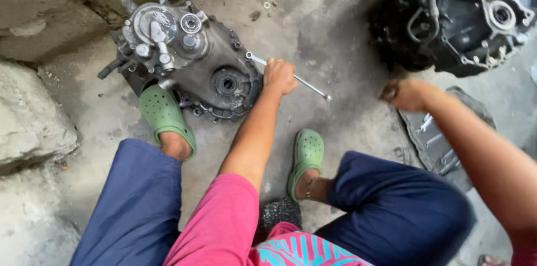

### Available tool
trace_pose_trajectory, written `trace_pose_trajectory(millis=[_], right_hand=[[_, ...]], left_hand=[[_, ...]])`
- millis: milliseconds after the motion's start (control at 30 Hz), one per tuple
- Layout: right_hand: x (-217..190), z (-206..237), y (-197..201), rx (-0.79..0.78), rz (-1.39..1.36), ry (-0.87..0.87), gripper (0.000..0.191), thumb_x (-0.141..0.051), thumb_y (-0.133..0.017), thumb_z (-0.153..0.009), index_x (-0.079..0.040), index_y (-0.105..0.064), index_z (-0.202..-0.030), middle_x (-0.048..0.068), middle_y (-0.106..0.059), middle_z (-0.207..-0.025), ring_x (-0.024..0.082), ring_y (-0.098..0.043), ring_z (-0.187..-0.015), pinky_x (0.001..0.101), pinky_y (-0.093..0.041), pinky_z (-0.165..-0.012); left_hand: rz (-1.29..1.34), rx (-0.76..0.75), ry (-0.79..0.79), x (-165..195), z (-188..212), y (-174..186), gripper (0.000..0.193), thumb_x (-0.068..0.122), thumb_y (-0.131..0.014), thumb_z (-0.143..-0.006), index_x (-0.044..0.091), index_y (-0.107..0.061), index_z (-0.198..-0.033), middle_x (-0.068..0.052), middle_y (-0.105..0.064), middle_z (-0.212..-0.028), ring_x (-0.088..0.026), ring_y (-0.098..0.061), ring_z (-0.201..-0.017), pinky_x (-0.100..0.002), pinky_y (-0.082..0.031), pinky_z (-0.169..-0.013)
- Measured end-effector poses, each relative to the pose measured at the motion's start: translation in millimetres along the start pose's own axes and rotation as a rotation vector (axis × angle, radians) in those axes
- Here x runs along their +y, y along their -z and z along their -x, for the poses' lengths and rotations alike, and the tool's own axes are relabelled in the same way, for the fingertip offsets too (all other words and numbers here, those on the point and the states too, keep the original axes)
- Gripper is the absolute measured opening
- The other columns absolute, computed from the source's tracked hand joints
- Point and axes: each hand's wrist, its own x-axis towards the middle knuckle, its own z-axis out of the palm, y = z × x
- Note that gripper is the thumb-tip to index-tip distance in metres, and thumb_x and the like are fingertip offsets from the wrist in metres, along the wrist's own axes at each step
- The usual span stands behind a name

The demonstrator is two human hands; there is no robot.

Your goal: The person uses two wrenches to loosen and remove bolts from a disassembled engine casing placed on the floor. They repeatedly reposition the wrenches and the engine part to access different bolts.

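Left hand (279, 75) fisted around a long thin silver metal wrench (288, 75), its end by the rim of the grey greasy engine cover (190, 59) lying on the concrete floor (313, 25). Right hand (405, 95) blurred, grip unclear, hovering near the flat dark metal plate (433, 137); left green rubber clog (162, 112) rests against the cover.

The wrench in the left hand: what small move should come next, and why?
Probably lower the wrench's ring end onto a bolt on the rim of the engine cover. The left hand grips the shaft mid-length with that end just over the rim, while a green clog pins the cover. The right hand is blurred, away from it.
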Motion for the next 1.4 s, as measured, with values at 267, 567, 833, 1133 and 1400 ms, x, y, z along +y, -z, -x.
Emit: trace_pose_trajectory(millis=[267, 567, 833, 1133, 1400], right_hand=[[-147, -74, -65, 1.472, -0.959, -0.397, 0.028, -0.025, -0.078, -0.095, -0.001, -0.065, -0.09, 0.012, -0.068, -0.085, 0.028, -0.067, -0.082, 0.0375, -0.053, -0.079], [-183, -137, -85, 1.197, -3.239, -0.106, 0.069, -0.071, -0.063, -0.082, -0.014, -0.033, -0.057, 0.005, -0.038, -0.053, 0.023, -0.043, -0.049, 0.038, -0.047, -0.061], [-205, -166, -76, 1.252, -3.275, -0.094, 0.067, -0.072, -0.052, -0.082, -0.018, -0.022, -0.056, 0.002, -0.026, -0.047, 0.019, -0.029, -0.038, 0.0331, -0.028, -0.043], [-197, -186, -102, 1.058, -3.378, 0.044, 0.06, -0.054, -0.054, -0.091, -0.019, -0.024, -0.054, -0.001, -0.026, -0.048, 0.017, -0.027, -0.041, 0.0331, -0.028, -0.046], [-200, -185, -94, 1.031, -3.414, 0.042, 0.059, -0.048, -0.058, -0.092, -0.02, -0.022, -0.055, -0.002, -0.024, -0.049, 0.016, -0.027, -0.043, 0.0326, -0.029, -0.049]], left_hand=[[-0.037, 0.045, 0.003, 7, 7, 16, 0.022, 0.028, -0.068, -0.074, 0.016, -0.08, -0.088, -0.013, -0.075, -0.1, -0.03, -0.065, -0.105, -0.043, -0.043, -0.094], [-0.005, 0.003, 0.032, 8, -2, 3, 0.02, 0.027, -0.067, -0.074, 0.015, -0.078, -0.085, -0.009, -0.075, -0.097, -0.029, -0.063, -0.106, -0.045, -0.041, -0.097], [0.003, 0.076, 0.024, 1, -10, -11, 0.018, 0.021, -0.068, -0.075, 0.015, -0.078, -0.09, -0.009, -0.075, -0.101, -0.028, -0.064, -0.108, -0.045, -0.042, -0.099], [-0.219, 0.08, -0.06, -61, -11, 6, 0.034, 0.044, -0.071, -0.082, 0.011, -0.079, -0.086, -0.013, -0.074, -0.095, -0.032, -0.063, -0.106, -0.047, -0.04, -0.098], [-0.284, -0.091, 0.008, -66, -31, -8, 0.025, 0.034, -0.067, -0.084, 0.014, -0.081, -0.081, -0.01, -0.076, -0.092, -0.029, -0.064, -0.105, -0.048, -0.038, -0.1]])
